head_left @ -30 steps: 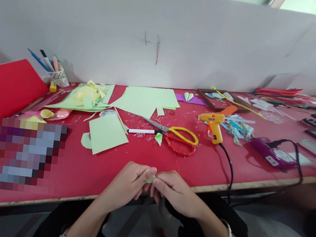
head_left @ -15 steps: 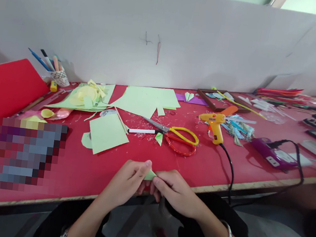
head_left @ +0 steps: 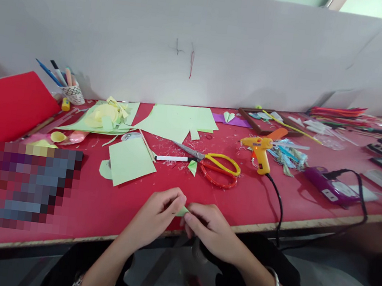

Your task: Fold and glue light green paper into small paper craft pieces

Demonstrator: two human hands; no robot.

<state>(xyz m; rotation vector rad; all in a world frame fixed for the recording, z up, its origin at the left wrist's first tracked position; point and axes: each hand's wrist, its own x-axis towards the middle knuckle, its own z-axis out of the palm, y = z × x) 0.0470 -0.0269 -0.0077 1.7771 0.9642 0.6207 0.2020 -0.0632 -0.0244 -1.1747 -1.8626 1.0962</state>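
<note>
Between my two hands, at the front edge of the table, is a small piece of light green paper [head_left: 182, 211], mostly covered by fingers. My left hand [head_left: 159, 215] pinches its left side with thumb and fingers. On its right side my right hand [head_left: 207, 224] grips the tip between thumb and forefinger. Beyond the hands lie scissors [head_left: 221, 164] with one yellow and one red handle, a white marker [head_left: 175, 158] and a small folded green paper piece [head_left: 192, 167]. To the left rests a square green sheet [head_left: 131, 161].
A yellow glue gun [head_left: 259, 151] stands at right, its black cord hanging over the edge near a purple power strip [head_left: 330, 185]. Larger green paper [head_left: 176, 118], a pen cup [head_left: 73, 93] and a wooden frame [head_left: 279, 129] sit at the back. Red board [head_left: 7, 111] is at left.
My left hand's fingers have shifted slightly up and right over the green paper, covering more of it. My right hand stays nearly in place, still gripping the tip.
</note>
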